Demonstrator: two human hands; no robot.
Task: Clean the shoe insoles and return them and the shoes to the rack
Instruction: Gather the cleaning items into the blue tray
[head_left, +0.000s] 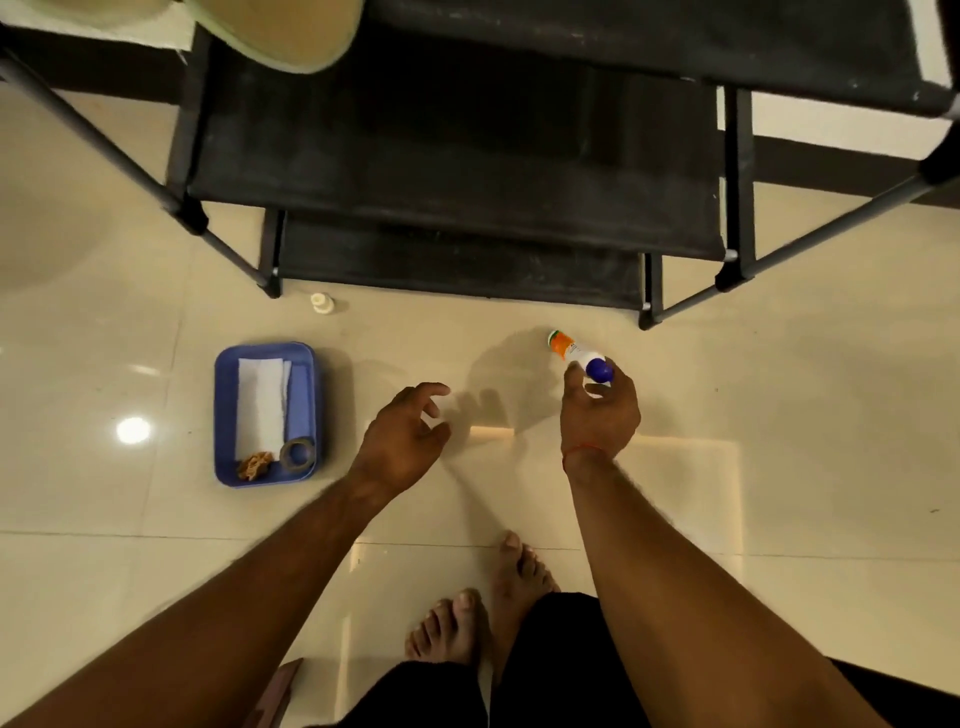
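One bottle is pinched at its blue end by my right grip; my left grip spreads empty. Grasping its body seems steadier.

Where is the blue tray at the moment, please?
In the head view, the blue tray lies on the floor, left of the left hand and just in front of the black shoe rack.

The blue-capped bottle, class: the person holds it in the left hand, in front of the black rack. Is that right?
No. The head view shows the blue-capped bottle in the grip of the right hand, not the left; the left hand is open and holds nothing. It is indeed in front of the black rack.
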